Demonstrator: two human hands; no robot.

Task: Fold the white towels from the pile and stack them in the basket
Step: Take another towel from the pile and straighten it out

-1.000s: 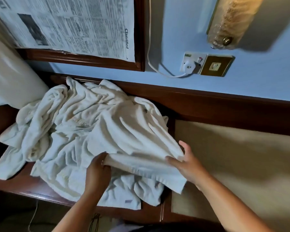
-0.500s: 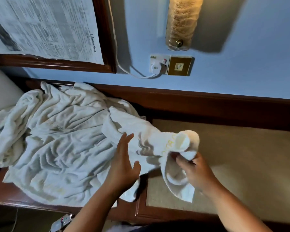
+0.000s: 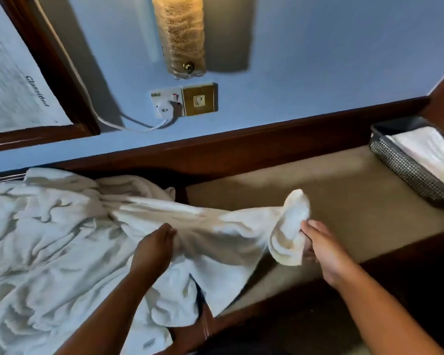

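Towel (image 3: 228, 226) pinched by right hand (image 3: 326, 252); left hand (image 3: 153, 252) seemingly grips it.

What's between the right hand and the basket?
Only bare tan surface lies between the right hand and the basket in the head view.

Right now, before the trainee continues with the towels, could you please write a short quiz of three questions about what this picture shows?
1. True or false: the basket already holds a folded towel.
2. Fill in the missing word: the unfolded pile lies on the person's ___ side, and the basket on the other side.
3. Choose one. The right hand:
A. pinches the end of the stretched towel
B. lies flat on the pile
C. reaches into the basket

Key: 1 true; 2 left; 3 A.
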